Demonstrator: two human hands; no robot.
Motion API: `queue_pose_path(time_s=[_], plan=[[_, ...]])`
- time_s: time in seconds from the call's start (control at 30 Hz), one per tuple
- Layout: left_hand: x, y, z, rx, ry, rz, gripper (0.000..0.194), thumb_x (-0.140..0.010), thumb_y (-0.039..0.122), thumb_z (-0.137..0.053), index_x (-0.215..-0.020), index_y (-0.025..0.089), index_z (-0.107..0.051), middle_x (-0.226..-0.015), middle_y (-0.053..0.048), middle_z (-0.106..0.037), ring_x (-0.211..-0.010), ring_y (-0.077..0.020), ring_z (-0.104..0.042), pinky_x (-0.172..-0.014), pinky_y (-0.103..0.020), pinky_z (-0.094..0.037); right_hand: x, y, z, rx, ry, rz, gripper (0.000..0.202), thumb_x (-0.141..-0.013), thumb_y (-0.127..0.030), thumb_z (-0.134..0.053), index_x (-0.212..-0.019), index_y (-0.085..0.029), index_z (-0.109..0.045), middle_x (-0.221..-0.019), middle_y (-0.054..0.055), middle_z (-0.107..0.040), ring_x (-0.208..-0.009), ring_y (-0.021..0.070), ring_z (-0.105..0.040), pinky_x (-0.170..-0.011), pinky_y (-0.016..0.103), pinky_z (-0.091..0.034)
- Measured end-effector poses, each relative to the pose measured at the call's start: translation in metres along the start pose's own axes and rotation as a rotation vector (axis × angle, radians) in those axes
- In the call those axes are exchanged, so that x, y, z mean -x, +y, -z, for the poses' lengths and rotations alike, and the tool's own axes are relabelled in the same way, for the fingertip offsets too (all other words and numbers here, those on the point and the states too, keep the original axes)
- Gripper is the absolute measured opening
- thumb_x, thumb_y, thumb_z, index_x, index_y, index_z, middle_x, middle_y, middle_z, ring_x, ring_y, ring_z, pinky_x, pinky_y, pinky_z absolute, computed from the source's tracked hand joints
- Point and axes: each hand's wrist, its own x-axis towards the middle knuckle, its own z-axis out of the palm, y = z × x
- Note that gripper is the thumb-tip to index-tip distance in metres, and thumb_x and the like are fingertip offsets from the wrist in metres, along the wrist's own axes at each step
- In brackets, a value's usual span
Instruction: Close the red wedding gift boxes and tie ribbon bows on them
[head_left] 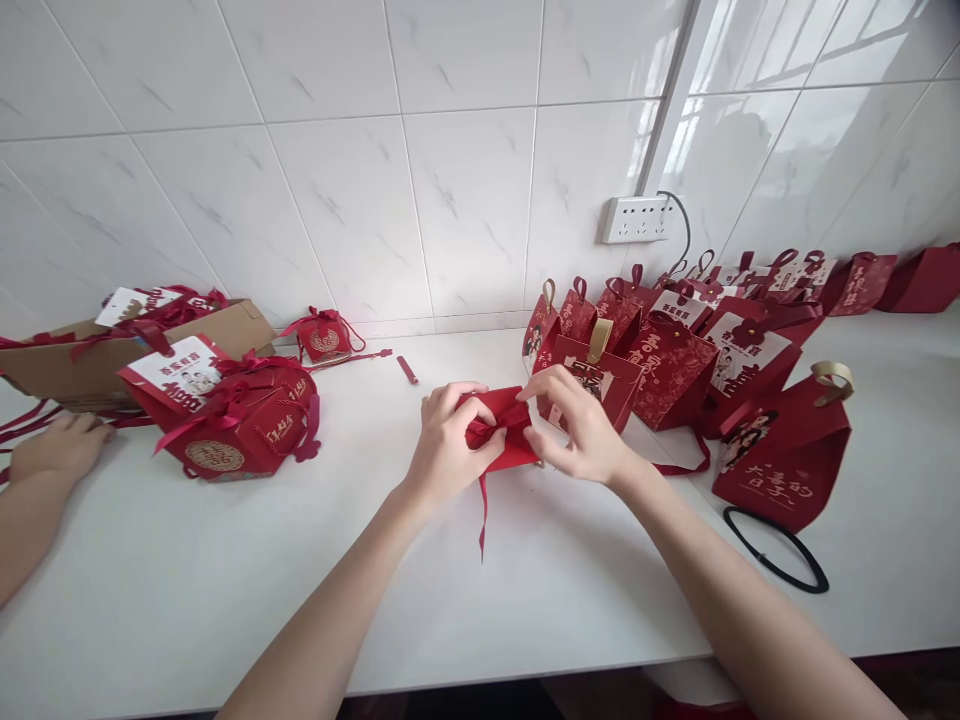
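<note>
A small red gift box (pixel 508 458) sits on the white table in front of me, partly covered by my hands. My left hand (pixel 452 440) is closed, its thumb and fingers pinching a dark red ribbon (pixel 484 520) at the top of the box. One ribbon tail hangs down toward me. On the box's right side is my right hand (pixel 574 425), its thumb and index finger curved and apart, with the fingertips at the box's edge. Whether they touch the ribbon there is hard to make out.
Several red gift bags with loops (pixel 675 370) crowd the right, near a black ring (pixel 776 548). To the left are finished-looking red boxes (pixel 247 425), a cardboard box (pixel 225 328) and another person's hand (pixel 60 447). A power strip (pixel 637 220) is on the wall.
</note>
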Motion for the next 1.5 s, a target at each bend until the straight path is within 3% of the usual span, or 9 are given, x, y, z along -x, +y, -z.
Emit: queue_pose_path(time_s=[0.13, 0.27, 0.37, 0.77, 1.0, 1.13, 1.3, 1.4, 1.5], plan=[[0.001, -0.001, 0.0, 0.001, 0.003, -0.002, 0.01, -0.076, 0.018, -0.06, -0.071, 0.021, -0.052, -0.104, -0.004, -0.056, -0.103, -0.0222, -0.052, -0.092, -0.042, -0.041, -0.004, 0.002, 0.011, -0.228, -0.048, -0.36, 0.026, -0.088, -0.04, -0.045, -0.09, -0.02, -0.061, -0.088, 0.006, -0.055, -0.075, 0.0168, -0.052, -0.062, 0.03, -0.042], [0.0, -0.001, 0.0, -0.008, 0.006, -0.005, 0.009, -0.076, 0.019, -0.06, -0.071, 0.021, -0.053, -0.104, -0.004, -0.056, -0.102, -0.0221, -0.052, -0.092, -0.042, -0.041, -0.006, 0.001, 0.009, -0.369, -0.14, -0.506, 0.027, -0.085, -0.043, -0.052, -0.079, -0.019, -0.062, -0.091, 0.006, -0.058, -0.078, 0.0166, -0.054, -0.068, 0.03, -0.043], [0.0, -0.001, 0.0, -0.016, -0.001, -0.006, 0.009, -0.076, 0.019, -0.06, -0.071, 0.022, -0.053, -0.105, -0.004, -0.056, -0.103, -0.0223, -0.052, -0.092, -0.041, -0.041, -0.006, -0.001, 0.005, -0.452, -0.163, -0.568, 0.023, -0.082, -0.042, -0.056, -0.083, -0.019, -0.06, -0.083, 0.002, -0.058, -0.068, 0.0132, -0.051, -0.062, 0.027, -0.042], [0.001, -0.003, 0.001, 0.006, -0.018, -0.039, 0.009, -0.079, 0.02, -0.059, -0.074, 0.021, -0.051, -0.107, -0.005, -0.055, -0.103, -0.0219, -0.051, -0.091, -0.041, -0.041, -0.005, -0.004, 0.0, -0.567, -0.177, -0.631, 0.025, -0.083, -0.043, -0.054, -0.075, -0.02, -0.054, -0.072, 0.001, -0.056, -0.064, 0.0139, -0.053, -0.055, 0.026, -0.041], [0.0, -0.003, 0.001, 0.002, -0.018, -0.038, 0.01, -0.079, 0.02, -0.06, -0.072, 0.021, -0.052, -0.107, -0.004, -0.055, -0.102, -0.0219, -0.051, -0.09, -0.04, -0.04, -0.005, 0.0, -0.002, -0.588, -0.158, -0.533, 0.029, -0.085, -0.047, -0.051, -0.074, -0.02, -0.051, -0.069, -0.002, -0.052, -0.056, 0.0101, -0.044, -0.053, 0.025, -0.034], [0.0, -0.001, 0.001, 0.004, -0.015, -0.035, 0.011, -0.078, 0.019, -0.06, -0.072, 0.02, -0.052, -0.105, -0.004, -0.056, -0.101, -0.0214, -0.052, -0.09, -0.04, -0.04, -0.005, 0.0, -0.002, -0.602, -0.131, -0.537, 0.028, -0.085, -0.048, -0.052, -0.084, -0.02, -0.051, -0.067, -0.004, -0.047, -0.055, 0.0088, -0.039, -0.053, 0.024, -0.032], [0.0, -0.001, 0.002, 0.03, -0.031, -0.012, 0.011, -0.078, 0.023, -0.06, -0.073, 0.02, -0.052, -0.106, -0.005, -0.056, -0.102, -0.0219, -0.052, -0.091, -0.041, -0.039, -0.005, 0.001, 0.002, -0.562, -0.139, -0.588, 0.029, -0.082, -0.048, -0.057, -0.09, -0.021, -0.048, -0.071, -0.004, -0.049, -0.061, 0.0102, -0.044, -0.057, 0.024, -0.035], [-0.001, -0.005, 0.008, 0.116, -0.092, -0.015, 0.009, -0.08, 0.026, -0.056, -0.084, 0.02, -0.052, -0.109, -0.007, -0.055, -0.108, -0.0233, -0.05, -0.095, -0.042, -0.038, -0.005, 0.003, 0.002, -0.506, -0.186, -0.539, 0.027, -0.082, -0.044, -0.057, -0.098, -0.022, -0.054, -0.077, -0.002, -0.051, -0.065, 0.0118, -0.047, -0.06, 0.026, -0.038], [-0.003, -0.011, 0.016, 0.228, -0.177, 0.019, 0.018, -0.081, 0.023, -0.051, -0.098, 0.02, -0.046, -0.118, -0.009, -0.053, -0.109, -0.0222, -0.051, -0.093, -0.039, -0.041, -0.005, 0.004, -0.001, -0.445, -0.184, -0.531, 0.024, -0.081, -0.043, -0.057, -0.087, -0.02, -0.059, -0.085, 0.002, -0.055, -0.069, 0.013, -0.051, -0.064, 0.027, -0.041]])
